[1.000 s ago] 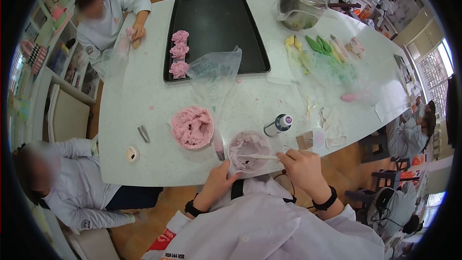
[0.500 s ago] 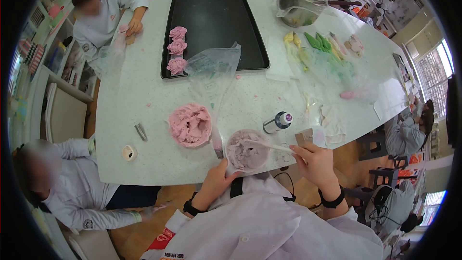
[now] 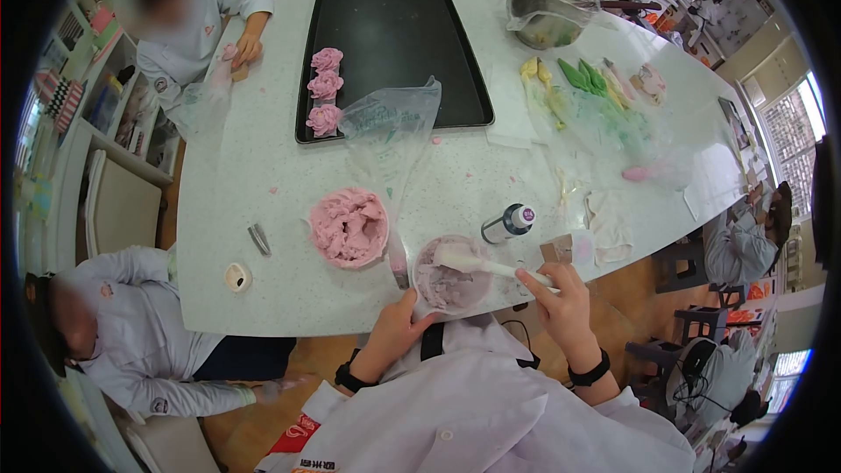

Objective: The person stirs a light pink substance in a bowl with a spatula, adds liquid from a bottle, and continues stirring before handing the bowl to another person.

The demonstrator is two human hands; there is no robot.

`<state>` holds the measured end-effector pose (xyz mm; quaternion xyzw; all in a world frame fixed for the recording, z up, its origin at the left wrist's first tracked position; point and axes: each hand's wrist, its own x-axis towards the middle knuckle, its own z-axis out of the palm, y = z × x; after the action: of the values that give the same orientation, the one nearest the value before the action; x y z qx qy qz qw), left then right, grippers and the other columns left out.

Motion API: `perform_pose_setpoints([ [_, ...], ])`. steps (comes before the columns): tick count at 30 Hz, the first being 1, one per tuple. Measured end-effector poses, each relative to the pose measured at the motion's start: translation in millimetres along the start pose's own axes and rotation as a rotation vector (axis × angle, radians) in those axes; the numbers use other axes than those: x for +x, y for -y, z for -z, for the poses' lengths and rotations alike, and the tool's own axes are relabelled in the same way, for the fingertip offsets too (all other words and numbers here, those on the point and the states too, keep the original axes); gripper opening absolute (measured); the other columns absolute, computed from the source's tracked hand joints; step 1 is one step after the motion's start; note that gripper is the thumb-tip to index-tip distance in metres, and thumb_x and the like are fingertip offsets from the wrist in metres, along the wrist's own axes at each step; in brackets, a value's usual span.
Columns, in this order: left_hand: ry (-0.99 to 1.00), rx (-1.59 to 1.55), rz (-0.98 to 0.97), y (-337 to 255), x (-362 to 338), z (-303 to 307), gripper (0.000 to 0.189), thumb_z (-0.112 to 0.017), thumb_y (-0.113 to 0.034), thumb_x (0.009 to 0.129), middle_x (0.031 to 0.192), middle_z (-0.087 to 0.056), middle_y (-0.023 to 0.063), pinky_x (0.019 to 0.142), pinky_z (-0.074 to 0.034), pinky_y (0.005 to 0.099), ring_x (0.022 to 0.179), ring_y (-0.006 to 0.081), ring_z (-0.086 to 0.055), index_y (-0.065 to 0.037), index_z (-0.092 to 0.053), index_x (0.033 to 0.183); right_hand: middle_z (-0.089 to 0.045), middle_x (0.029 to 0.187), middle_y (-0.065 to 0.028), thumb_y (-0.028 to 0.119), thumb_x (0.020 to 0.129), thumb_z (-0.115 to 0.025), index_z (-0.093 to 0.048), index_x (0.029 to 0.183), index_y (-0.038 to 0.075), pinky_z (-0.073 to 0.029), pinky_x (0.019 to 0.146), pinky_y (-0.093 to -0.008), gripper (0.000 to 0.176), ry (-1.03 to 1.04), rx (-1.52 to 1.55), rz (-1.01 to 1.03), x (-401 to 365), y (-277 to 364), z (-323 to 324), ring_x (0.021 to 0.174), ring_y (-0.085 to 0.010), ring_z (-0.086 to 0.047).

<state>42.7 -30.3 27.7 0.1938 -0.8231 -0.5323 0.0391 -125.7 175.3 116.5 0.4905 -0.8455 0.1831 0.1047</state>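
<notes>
At the table's near edge stands a bowl (image 3: pixel 421 300) of greyish-mauve cream (image 3: pixel 445 285). My left hand (image 3: pixel 396 326) grips its left rim. A white spatula (image 3: pixel 498 269) is held by the handle in my right hand (image 3: pixel 561 302), its blade lying in the cream. Just left of this bowl is a larger portion of pink cream (image 3: pixel 349 226) in a clear bowl. A clear piping bag (image 3: pixel 385 136) with a metal tip lies between the two bowls and reaches onto the black tray. Behind my bowl stands a dark bottle (image 3: pixel 508 223) with a white and purple cap.
Three pink piped flowers (image 3: pixel 325 85) sit along the left side of the black tray (image 3: pixel 403 44). Several coloured piping bags (image 3: pixel 604 96) and a film-covered metal pot (image 3: pixel 550 7) are at the right. Two people (image 3: pixel 197 35) are at the table's left side, one piping pink cream.
The spatula blade has turned and lifted to the bowl's upper part, showing more of its white face. My right hand has moved slightly down; the left still grips the bowl.
</notes>
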Motion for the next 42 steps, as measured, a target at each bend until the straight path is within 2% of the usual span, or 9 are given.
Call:
perform_pose_setpoints([
  [4,0.004,-0.01,0.007,-2.3,0.5,0.8,0.035,-0.068,-0.027,0.082,0.058,-0.053,0.02,0.049,-0.041,0.0446,0.055,0.0406,-0.054,-0.002,-0.044,0.088,-0.055,0.09,-0.0022,0.002,0.061,-0.061,-0.068,0.109,0.02,-0.041,0.059,-0.0318,0.052,-0.002,-0.136,0.059,-9.1,2.1,-3.9,0.069,-0.0198,-0.05],
  [14,0.018,-0.024,0.016,-4.9,1.4,2.8,0.035,-0.068,-0.026,0.082,0.058,-0.054,0.0194,0.05,-0.041,0.0438,0.054,0.0389,-0.055,-0.001,-0.048,0.096,-0.056,0.088,-0.0031,-0.002,0.06,-0.06,-0.07,0.105,0.019,-0.042,0.06,-0.0329,0.051,0.094,-0.046,-0.018,-17.8,8.4,15.5,0.072,-0.0224,-0.051],
  [16,0.019,0.0,0.005,-2.3,0.8,2.7,0.036,-0.068,-0.026,0.082,0.059,-0.054,0.0194,0.05,-0.042,0.0435,0.054,0.0384,-0.055,-0.001,-0.05,0.099,-0.056,0.089,-0.002,0.004,0.059,-0.062,-0.069,0.107,0.019,-0.041,0.06,-0.0326,0.051,0.095,-0.018,0.013,-20.8,7.2,18.9,0.07,-0.021,-0.051],
  [23,0.019,-0.013,-0.008,0.0,0.5,2.4,0.034,-0.067,-0.025,0.083,0.059,-0.054,0.0202,0.05,-0.041,0.0437,0.055,0.0395,-0.054,-0.001,-0.046,0.092,-0.056,0.089,-0.0019,0.005,0.059,-0.061,-0.068,0.108,0.019,-0.041,0.06,-0.033,0.051,0.046,0.044,0.034,-20.8,10.2,28.4,0.07,-0.0211,-0.051],
  [26,0.033,-0.009,-0.006,2.5,0.6,2.0,0.035,-0.068,-0.026,0.082,0.059,-0.053,0.0208,0.05,-0.041,0.0442,0.055,0.0403,-0.054,-0.001,-0.044,0.09,-0.055,0.086,-0.0017,0.004,0.059,-0.061,-0.068,0.107,0.019,-0.04,0.061,-0.0328,0.05,0.098,0.028,0.025,-16.3,12.9,29.8,0.071,-0.0205,-0.05],
  [28,0.014,0.014,-0.044,3.3,2.2,1.3,0.035,-0.068,-0.026,0.082,0.058,-0.053,0.0208,0.049,-0.04,0.0447,0.054,0.0407,-0.053,-0.001,-0.044,0.09,-0.054,0.083,-0.0011,0.003,0.06,-0.061,-0.067,0.108,0.019,-0.038,0.062,-0.033,0.05,0.253,-0.098,0.02,-11.9,14.4,28.5,0.071,-0.0198,-0.05],
  [34,0.019,0.002,-0.026,0.6,1.0,2.6,0.036,-0.068,-0.028,0.082,0.058,-0.053,0.0208,0.049,-0.04,0.0452,0.055,0.0409,-0.053,-0.002,-0.044,0.089,-0.053,0.081,-0.0002,0.002,0.062,-0.061,-0.065,0.111,0.019,-0.037,0.062,-0.033,0.051,0.226,-0.072,-0.012,4.6,20.7,44.1,0.07,-0.019,-0.05],
  [40,0.016,-0.017,-0.036,3.5,0.8,1.7,0.038,-0.068,-0.03,0.082,0.058,-0.053,0.0204,0.049,-0.04,0.0446,0.055,0.0406,-0.054,-0.001,-0.043,0.088,-0.052,0.08,-0.0009,0.003,0.064,-0.061,-0.065,0.111,0.018,-0.039,0.057,-0.0331,0.05,0.089,-0.079,-0.08,0.3,17.4,25.7,0.067,-0.0194,-0.05],
  [42,0.011,-0.007,-0.039,3.2,1.1,1.2,0.038,-0.069,-0.027,0.082,0.059,-0.052,0.0201,0.048,-0.04,0.0418,0.053,0.0383,-0.052,-0.001,-0.042,0.087,-0.051,0.079,-0.0009,0.003,0.064,-0.062,-0.065,0.111,0.018,-0.04,0.056,-0.033,0.05,0.127,-0.086,-0.065,-1.5,17.4,19.0,0.066,-0.0195,-0.05],
])
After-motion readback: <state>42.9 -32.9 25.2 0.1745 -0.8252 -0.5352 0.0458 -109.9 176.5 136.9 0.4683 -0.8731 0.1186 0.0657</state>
